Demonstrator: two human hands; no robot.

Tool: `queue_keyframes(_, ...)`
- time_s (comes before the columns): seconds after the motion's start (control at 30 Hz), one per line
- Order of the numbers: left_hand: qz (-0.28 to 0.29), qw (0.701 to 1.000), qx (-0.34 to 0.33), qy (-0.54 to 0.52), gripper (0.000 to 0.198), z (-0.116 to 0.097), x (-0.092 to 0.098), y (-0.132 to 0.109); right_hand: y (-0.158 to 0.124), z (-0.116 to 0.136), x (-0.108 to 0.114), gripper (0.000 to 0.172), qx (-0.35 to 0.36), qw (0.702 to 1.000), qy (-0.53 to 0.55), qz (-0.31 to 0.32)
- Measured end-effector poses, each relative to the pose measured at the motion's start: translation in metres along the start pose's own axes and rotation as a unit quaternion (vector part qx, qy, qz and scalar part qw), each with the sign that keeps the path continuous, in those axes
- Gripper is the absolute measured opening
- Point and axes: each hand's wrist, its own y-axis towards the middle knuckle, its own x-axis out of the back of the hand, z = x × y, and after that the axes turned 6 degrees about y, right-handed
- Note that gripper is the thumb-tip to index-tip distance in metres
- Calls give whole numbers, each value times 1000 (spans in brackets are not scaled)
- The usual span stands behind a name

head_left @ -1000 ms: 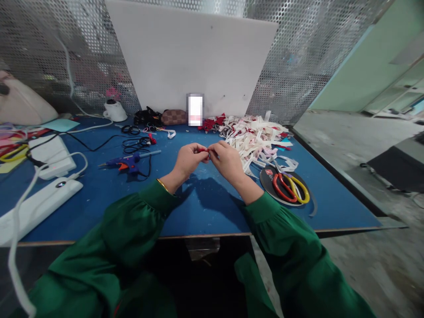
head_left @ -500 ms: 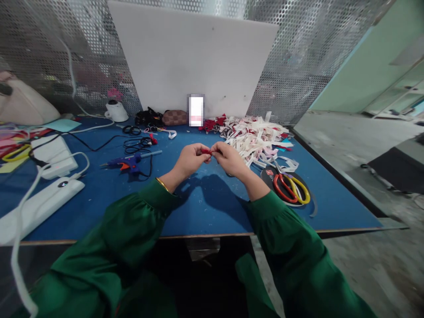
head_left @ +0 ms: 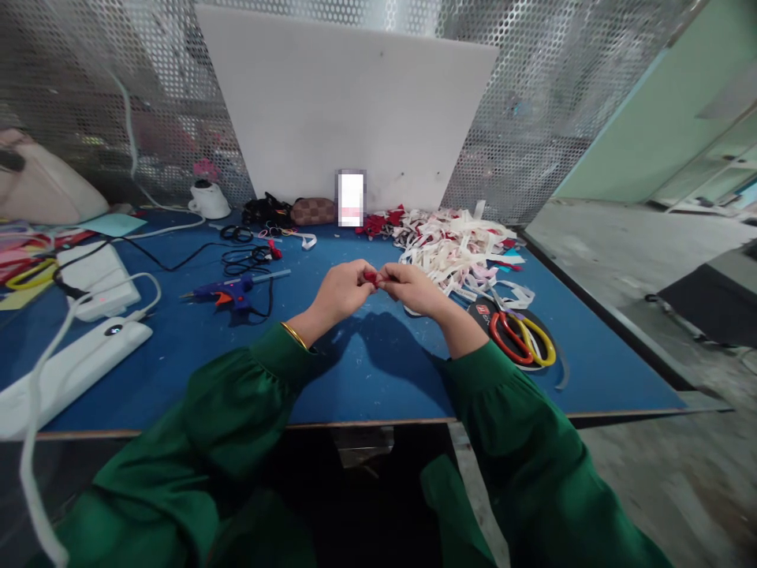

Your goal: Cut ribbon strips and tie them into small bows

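Above the middle of the blue table, my two hands meet fingertip to fingertip on a small red piece (head_left: 371, 277), which looks like ribbon or fabric; most of it is hidden by my fingers. My left hand (head_left: 344, 287) is closed in a pinch around it. From the other side, the thumb and forefinger of my right hand (head_left: 414, 289) pinch its end. Just beyond my right hand lies a pile of white, pink and red ribbon strips (head_left: 458, 244). A blue glue gun (head_left: 233, 292) with a glue stick rests on the table left of my left hand.
Scissors with red and yellow handles (head_left: 523, 339) lie on a black ribbon spool (head_left: 482, 313) at right. White power strips (head_left: 76, 371), cables and a white mug-like item (head_left: 208, 199) occupy the left. A lit phone (head_left: 351, 199) leans against the white board (head_left: 348, 102).
Both hands have shifted down very slightly, and the fingers have turned a little around the red piece. Both still pinch it.
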Motion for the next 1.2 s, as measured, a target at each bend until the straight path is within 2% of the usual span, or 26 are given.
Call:
queue_keyframes(0.07,11,996,26,-89,14,-1,-1,1,0,1,1,13,-26,997,78,-16)
queue_keyframes(0.17,21,973,53,-222,12,-6,-1,3,-2,4,3,16,-67,976,204,-31)
queue_keyframes(0.33,-2,957,52,-286,11,-9,-2,3,-4,7,2,21,-106,933,342,-23)
queue_keyframes(0.47,-42,957,45,-283,21,-5,-5,2,-3,5,-2,24,-142,897,418,-32)
queue_keyframes(0.6,-55,956,22,-288,20,-3,-6,2,-1,3,-3,23,-145,875,460,-50)
queue_keyframes(0.73,-54,957,12,-284,19,-6,-4,2,-1,3,-4,22,-143,868,471,-64)
queue_keyframes(0.87,-50,971,10,-234,19,-10,-2,0,-1,3,-9,25,-128,875,458,-85)
queue_keyframes(1.03,-99,983,6,-151,16,-12,-2,-4,-2,6,-13,25,-131,869,464,-108)
queue_keyframes(1.2,-118,990,-18,-69,10,-14,-2,-8,-2,9,-12,23,-150,852,493,-92)
